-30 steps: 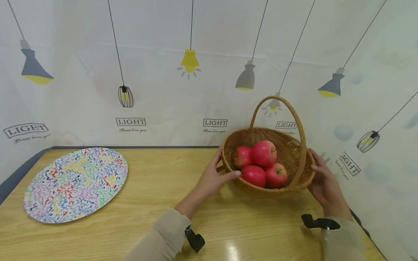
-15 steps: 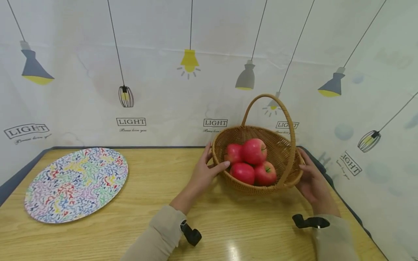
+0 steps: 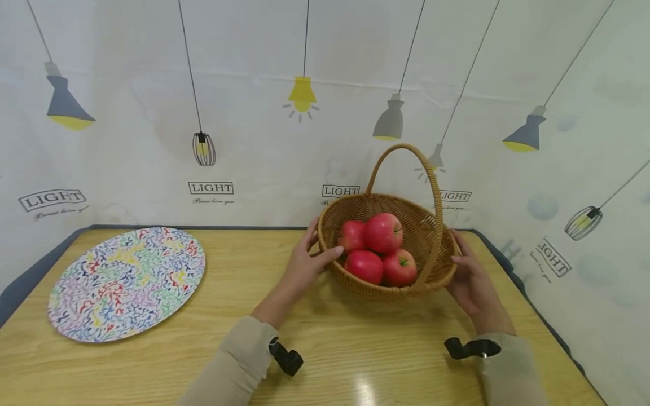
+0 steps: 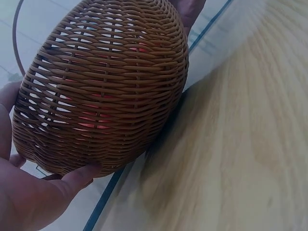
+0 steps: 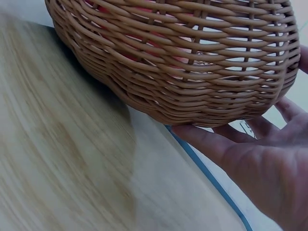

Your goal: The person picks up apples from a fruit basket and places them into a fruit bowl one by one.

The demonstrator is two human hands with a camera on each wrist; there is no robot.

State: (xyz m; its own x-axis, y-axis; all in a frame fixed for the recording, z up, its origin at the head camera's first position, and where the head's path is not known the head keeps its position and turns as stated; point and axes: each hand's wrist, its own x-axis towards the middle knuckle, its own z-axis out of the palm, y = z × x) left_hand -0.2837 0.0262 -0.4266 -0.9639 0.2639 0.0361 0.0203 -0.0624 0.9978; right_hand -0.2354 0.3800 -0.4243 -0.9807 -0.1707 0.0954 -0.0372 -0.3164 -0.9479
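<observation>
"What surrounds the grip?"

"A white, lamp-printed backdrop [image 3: 249, 101] stands beyond it, and a pale yellow wood-grained table [image 3: 244, 270] spreads beneath. Well to its left lies a flat oval platter [image 3: 127, 285], covered in multicoloured squiggles on white."

"And what's held?"

"A brown, round-sided wicker basket [image 3: 413, 220], between the two hands, its strands woven in rows, its slim handle [image 3: 435, 194] arching above the grip."

"Clamped how?"

"The left hand [image 3: 302, 268] holds one side, thumb over the rim; the right hand [image 3: 472, 282] grips the opposite side, thumb at the edge. Whether the base touches the table, I can't tell."

"Anything smaller?"

"Four glossy, round red apples [image 3: 384, 232], bunched inside between the hands, nearer the left."
</observation>
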